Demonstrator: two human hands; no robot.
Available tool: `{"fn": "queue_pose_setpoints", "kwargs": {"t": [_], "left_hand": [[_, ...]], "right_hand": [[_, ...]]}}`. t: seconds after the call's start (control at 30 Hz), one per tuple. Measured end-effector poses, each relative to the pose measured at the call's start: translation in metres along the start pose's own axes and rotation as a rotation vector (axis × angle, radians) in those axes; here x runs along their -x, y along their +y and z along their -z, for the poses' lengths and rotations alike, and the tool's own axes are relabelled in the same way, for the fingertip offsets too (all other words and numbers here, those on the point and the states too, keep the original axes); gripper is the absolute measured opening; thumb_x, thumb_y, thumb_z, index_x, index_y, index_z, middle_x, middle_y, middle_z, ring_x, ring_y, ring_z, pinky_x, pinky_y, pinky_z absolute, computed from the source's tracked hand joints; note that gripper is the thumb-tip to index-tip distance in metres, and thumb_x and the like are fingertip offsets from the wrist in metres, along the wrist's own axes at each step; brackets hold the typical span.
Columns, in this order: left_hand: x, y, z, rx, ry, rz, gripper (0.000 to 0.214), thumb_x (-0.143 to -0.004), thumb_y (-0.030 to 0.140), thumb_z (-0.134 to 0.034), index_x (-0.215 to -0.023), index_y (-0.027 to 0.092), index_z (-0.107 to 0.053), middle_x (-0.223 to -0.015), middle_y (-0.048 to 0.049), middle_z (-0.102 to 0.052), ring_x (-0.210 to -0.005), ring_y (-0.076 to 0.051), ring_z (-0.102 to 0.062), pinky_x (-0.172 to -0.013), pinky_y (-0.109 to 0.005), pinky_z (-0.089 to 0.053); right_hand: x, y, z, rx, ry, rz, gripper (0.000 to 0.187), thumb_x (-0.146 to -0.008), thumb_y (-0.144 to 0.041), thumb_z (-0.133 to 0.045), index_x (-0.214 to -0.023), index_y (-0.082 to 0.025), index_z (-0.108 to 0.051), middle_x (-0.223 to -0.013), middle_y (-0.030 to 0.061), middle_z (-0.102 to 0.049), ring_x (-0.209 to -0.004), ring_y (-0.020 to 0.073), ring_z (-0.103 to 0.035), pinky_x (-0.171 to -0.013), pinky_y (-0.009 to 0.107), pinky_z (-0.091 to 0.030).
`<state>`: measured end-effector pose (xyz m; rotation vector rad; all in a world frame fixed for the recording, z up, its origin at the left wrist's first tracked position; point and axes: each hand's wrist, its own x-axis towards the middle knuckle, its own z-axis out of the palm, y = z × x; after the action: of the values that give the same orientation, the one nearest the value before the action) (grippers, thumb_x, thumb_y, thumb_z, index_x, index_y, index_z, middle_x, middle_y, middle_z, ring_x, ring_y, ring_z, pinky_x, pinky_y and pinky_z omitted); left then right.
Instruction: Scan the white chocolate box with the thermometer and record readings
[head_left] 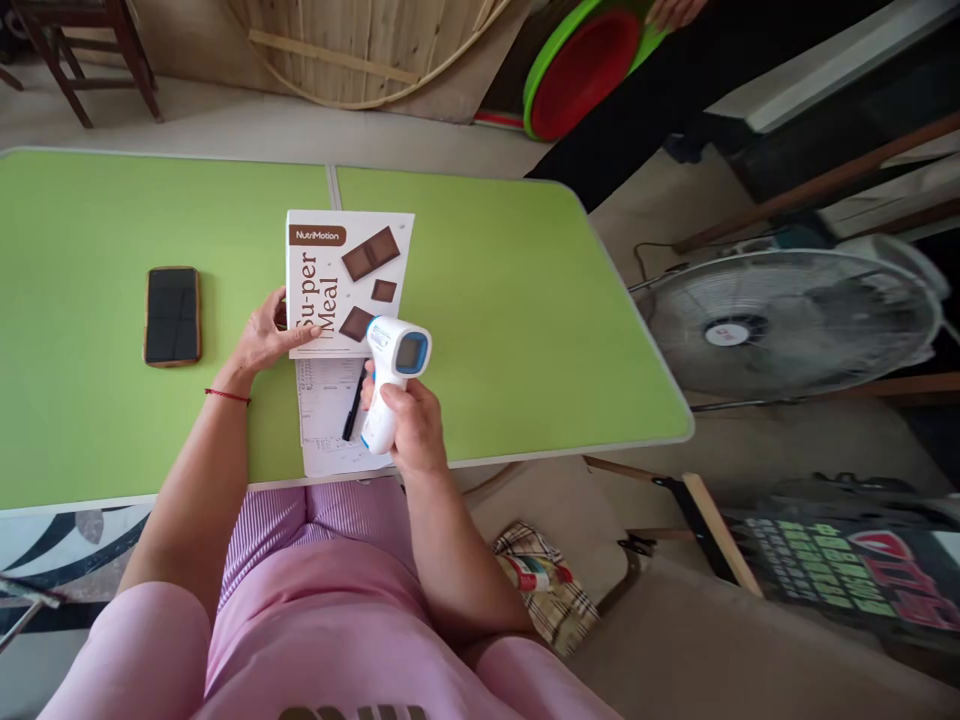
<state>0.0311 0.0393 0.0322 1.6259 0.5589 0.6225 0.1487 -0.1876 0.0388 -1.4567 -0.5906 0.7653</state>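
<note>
My left hand [270, 335] grips the lower left side of a white box [322, 275] printed "NutriMotion Su-per Meal", thumb across its front. In my right hand [416, 420] is a white and blue infrared thermometer [386, 400], its fingers wrapped round the handle. The thermometer's head overlaps the box's lower right corner from this view; whether they touch I cannot tell. Its small screen [412, 352] looks dark. Below the box lie printed sheets of paper [319, 410], and a black pen [352, 405] rests on them, partly hidden by the thermometer.
A phone [172, 315] in a brown case lies left on the green folding table [525, 300]. Beyond the right edge stands a large fan [787, 325]. Another person's hand [675, 12] is near a green and red basin [585, 70] at the back. A wooden chair [94, 60] stands far left.
</note>
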Motion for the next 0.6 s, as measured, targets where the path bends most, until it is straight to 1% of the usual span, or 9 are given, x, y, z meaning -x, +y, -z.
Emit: {"fn": "queue_pose_setpoints", "kwargs": {"t": [0.07,0.13,0.23,0.33,0.43,0.6], "left_hand": [[0.0,0.001,-0.001,0.01,-0.012,0.005,0.08,-0.064,0.078,-0.1,-0.115,0.024,-0.07,-0.122,-0.0115,-0.084,-0.119,-0.039,-0.078,-0.103,-0.055,-0.066],[0.0,0.001,-0.002,0.019,-0.012,0.014,0.08,-0.064,0.077,-0.1,-0.116,0.023,-0.07,-0.121,-0.0109,-0.084,-0.117,-0.038,-0.078,-0.102,-0.055,-0.066],[-0.001,-0.001,-0.002,0.018,-0.007,0.019,0.079,-0.065,0.074,-0.101,-0.116,0.023,-0.071,-0.121,-0.011,-0.083,-0.115,-0.037,-0.078,-0.102,-0.055,-0.065],[0.0,-0.002,-0.001,0.021,-0.018,0.019,0.077,-0.067,0.073,-0.1,-0.117,0.023,-0.071,-0.119,-0.0109,-0.083,-0.112,-0.036,-0.079,-0.099,-0.053,-0.066],[0.0,-0.002,-0.001,0.031,-0.033,0.02,0.077,-0.067,0.071,-0.101,-0.119,0.022,-0.072,-0.119,-0.0115,-0.082,-0.112,-0.035,-0.079,-0.096,-0.051,-0.067],[0.0,0.0,0.0,0.029,-0.034,0.005,0.077,-0.067,0.07,-0.102,-0.118,0.021,-0.071,-0.122,-0.0122,-0.081,-0.115,-0.036,-0.078,-0.099,-0.051,-0.066]], "right_hand": [[-0.004,0.003,-0.006,0.017,-0.005,-0.008,0.052,-0.083,-0.063,-0.067,-0.109,-0.02,-0.08,-0.077,0.0021,-0.07,-0.068,0.0186,-0.062,-0.063,0.034,-0.052],[-0.009,0.007,-0.009,0.028,0.019,-0.012,0.052,-0.082,-0.063,-0.067,-0.107,-0.02,-0.08,-0.074,0.0012,-0.068,-0.067,0.0181,-0.06,-0.062,0.033,-0.051],[-0.015,0.012,-0.011,0.013,0.051,-0.037,0.05,-0.079,-0.063,-0.07,-0.102,-0.02,-0.081,-0.072,0.0003,-0.065,-0.064,0.0173,-0.057,-0.061,0.033,-0.049],[-0.016,0.014,-0.011,0.005,0.058,-0.06,0.05,-0.076,-0.062,-0.072,-0.101,-0.019,-0.081,-0.07,-0.0005,-0.064,-0.062,0.0167,-0.055,-0.061,0.033,-0.048],[-0.016,0.013,-0.011,0.02,0.055,-0.066,0.048,-0.076,-0.061,-0.073,-0.099,-0.019,-0.081,-0.067,-0.0014,-0.062,-0.06,0.016,-0.053,-0.058,0.032,-0.045],[-0.016,0.008,-0.009,0.015,0.04,-0.085,0.048,-0.073,-0.061,-0.074,-0.096,-0.019,-0.081,-0.067,-0.0017,-0.062,-0.059,0.0149,-0.052,-0.056,0.03,-0.043]]}}
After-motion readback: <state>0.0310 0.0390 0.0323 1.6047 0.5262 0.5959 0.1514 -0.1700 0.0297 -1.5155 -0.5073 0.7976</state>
